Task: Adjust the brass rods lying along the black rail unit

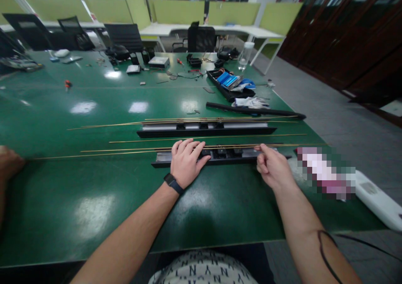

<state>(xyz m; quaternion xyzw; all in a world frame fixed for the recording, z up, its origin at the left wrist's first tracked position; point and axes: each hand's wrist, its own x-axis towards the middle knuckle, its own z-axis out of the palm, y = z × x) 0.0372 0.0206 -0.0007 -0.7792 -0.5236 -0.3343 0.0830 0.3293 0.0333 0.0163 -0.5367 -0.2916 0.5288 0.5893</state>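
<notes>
While the left hand lies across the near rail, the right hand pinches at the golden rods.
The left fingers sit slightly apart, the right thumb and forefinger together on the rods, which run along the near rail and beyond its ends. They look light, springy and easily bent, best gripped close to the rail. Before it, a shirt shows letters N and Y.
</notes>
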